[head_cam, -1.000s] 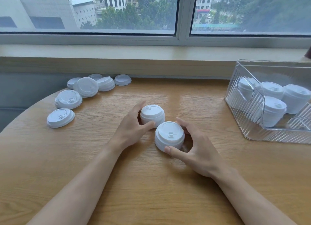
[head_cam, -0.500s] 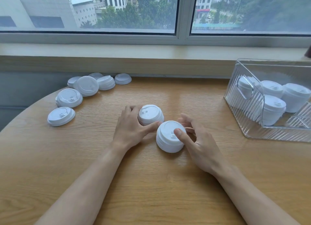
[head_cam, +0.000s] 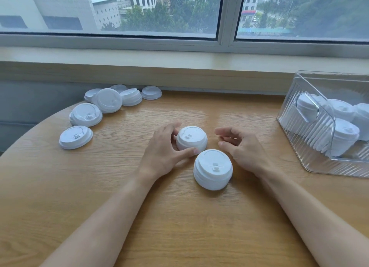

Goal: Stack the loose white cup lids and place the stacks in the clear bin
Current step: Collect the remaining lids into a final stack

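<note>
Partly hidden behind one another, the loose lids are seen clustered at the far left of the counter, near the wall below the window sill; how many lie at the back of that cluster cannot be counted. One single lid is set apart at the near end of the row, flat, dome up, its sip tab turned toward the viewer. Next, the left hand is seen curled round the far short stack, thumb at its near side and fingers at its left and far side; the stack's left wall is covered by that hand. Just beside it, nearer the viewer, the near short stack stands upright with nothing holding it, axis vertical, tab facing the viewer. The right hand is held just right of both stacks, fingers loosely curled toward the far one and holding nothing. At the far right, the clear bin is cut off by the picture's edge; taller stacks are seen inside it, upright or slightly leaning, blurred by the ribbed wall, so their number cannot be told.
</note>
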Motion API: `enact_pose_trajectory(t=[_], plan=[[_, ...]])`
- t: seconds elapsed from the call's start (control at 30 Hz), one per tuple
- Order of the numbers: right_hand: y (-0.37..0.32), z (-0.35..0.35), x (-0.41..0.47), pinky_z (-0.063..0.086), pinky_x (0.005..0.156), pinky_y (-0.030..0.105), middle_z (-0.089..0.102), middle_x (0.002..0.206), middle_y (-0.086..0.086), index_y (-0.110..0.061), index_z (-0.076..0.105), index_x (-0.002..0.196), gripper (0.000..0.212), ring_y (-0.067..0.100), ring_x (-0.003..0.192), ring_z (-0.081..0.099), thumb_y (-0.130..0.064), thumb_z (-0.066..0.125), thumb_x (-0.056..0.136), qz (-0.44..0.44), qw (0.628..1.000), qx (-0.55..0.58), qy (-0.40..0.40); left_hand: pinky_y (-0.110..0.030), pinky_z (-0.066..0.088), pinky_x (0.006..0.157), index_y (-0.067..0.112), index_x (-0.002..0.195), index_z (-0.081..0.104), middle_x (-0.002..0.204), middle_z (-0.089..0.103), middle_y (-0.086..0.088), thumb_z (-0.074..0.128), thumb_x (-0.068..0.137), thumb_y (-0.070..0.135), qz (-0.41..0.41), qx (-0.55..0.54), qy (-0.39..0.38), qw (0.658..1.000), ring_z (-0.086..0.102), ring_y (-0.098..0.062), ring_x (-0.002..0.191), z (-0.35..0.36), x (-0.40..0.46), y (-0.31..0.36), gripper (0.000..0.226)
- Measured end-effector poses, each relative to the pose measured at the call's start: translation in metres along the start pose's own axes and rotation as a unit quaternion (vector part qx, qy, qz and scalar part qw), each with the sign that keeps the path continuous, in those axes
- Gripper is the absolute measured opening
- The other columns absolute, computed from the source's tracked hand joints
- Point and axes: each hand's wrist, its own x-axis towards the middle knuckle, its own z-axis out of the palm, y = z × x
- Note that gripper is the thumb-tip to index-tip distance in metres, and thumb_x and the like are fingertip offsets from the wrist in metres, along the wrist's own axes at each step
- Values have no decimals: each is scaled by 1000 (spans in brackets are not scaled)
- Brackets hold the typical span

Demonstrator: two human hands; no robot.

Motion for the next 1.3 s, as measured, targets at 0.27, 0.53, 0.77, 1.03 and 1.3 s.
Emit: enact_pose_trajectory(t=[0.27, 0.53, 0.77, 1.03, 1.3], plan=[[-6, 5, 29, 45, 109, 21, 69, 126, -18, -33, 68, 127, 61, -8, 122, 59, -22, 85, 70, -6, 995, -30, -98, -37, 35, 123, 29, 159, 37, 158, 44, 11, 83, 86, 30, 21, -32, -101, 994, 40, -5, 144, -15, 9, -4, 87], [-3, 11, 36, 43, 103, 8, 62, 132, -24, -38, 54, 142, 90, -18, 121, 53, -42, 94, 62, -45, 989, -68, -127, -11, 41, 106, 20, 151, 49, 141, 57, 11, 89, 78, 39, 17, -68, -58, 996, 54, 0, 129, -10, 14, -7, 86], [-6, 26, 32, 42, 92, 5, 70, 120, -26, -40, 64, 126, 68, -10, 116, 60, -50, 95, 66, -105, 991, -51, -73, -15, 45, 104, 22, 137, 62, 132, 62, 8, 91, 76, 37, -13, -123, -10, 992, 58, 2, 121, -9, 14, -5, 69], [4, 19, 24, 37, 87, -1, 62, 127, -14, -32, 62, 130, 70, -14, 112, 53, -43, 95, 68, -91, 994, -68, -6, -30, 56, 101, 26, 132, 61, 126, 69, 9, 93, 71, 37, -59, -226, 91, 968, 66, -3, 115, -18, 1, -5, 69], [9, 7, 5, 57, 94, 29, 71, 114, -14, -30, 62, 123, 71, 2, 108, 67, -41, 99, 63, -37, 995, 8, 96, -17, 46, 97, 29, 127, 57, 121, 67, 18, 89, 61, 56, 20, -186, 36, 982, 62, -3, 117, -6, -39, 25, 78]])
